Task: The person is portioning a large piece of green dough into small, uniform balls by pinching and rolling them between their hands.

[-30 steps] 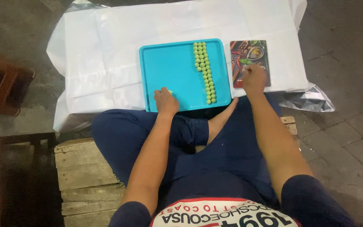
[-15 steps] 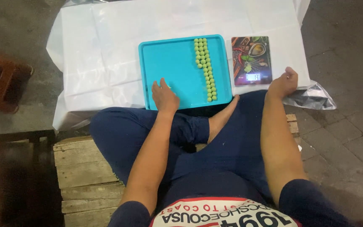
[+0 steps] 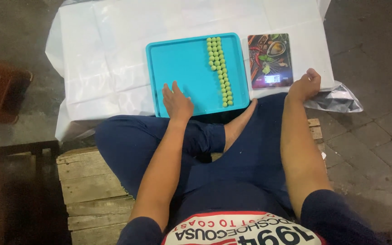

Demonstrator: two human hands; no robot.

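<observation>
Rolling looked well along: two rows of green balls [image 3: 219, 71] filled the tray's [image 3: 182, 63] right side, left half still bare. Left hand [image 3: 176, 102] lay flat and open on the near tray; right hand [image 3: 306, 86] sat loosely curled, empty as far as I could see, just right of the scale [image 3: 270, 60].

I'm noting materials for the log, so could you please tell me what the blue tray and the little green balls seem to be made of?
The blue tray looks like moulded plastic: uniform turquoise, smooth, with a rounded raised rim. The green balls look like a soft matte dough or paste, judging by their dull, slightly uneven round shapes; that stays uncertain. The left hand rests on the tray's near edge.
</observation>
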